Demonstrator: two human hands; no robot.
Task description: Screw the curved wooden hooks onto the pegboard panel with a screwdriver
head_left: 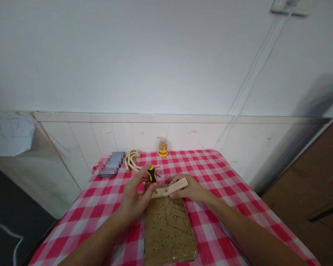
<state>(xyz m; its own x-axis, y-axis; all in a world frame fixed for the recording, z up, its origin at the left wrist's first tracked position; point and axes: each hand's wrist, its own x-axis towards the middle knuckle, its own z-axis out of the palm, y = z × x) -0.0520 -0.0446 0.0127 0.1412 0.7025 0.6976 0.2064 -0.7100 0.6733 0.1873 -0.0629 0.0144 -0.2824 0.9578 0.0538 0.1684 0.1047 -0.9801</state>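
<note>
My left hand (pixel 135 194) grips a small screwdriver (pixel 152 173) with a yellow and black handle, its tip down at a pale wooden strip (pixel 169 188). That strip has small screws or holes along it. My right hand (pixel 189 189) holds its right end, fingers wrapped round it. Both hands hover over the top edge of a brown perforated board (pixel 168 229) with line drawings, which lies flat on the red and white checked tablecloth (pixel 216 177).
Curved wooden pieces (pixel 131 160) lie at the table's back, beside a blurred grey object (pixel 111 165). A yellow screwdriver bit holder (pixel 162 147) stands against the white panelled wall. White cables (pixel 252 74) run down the wall. The table drops off at left and right edges.
</note>
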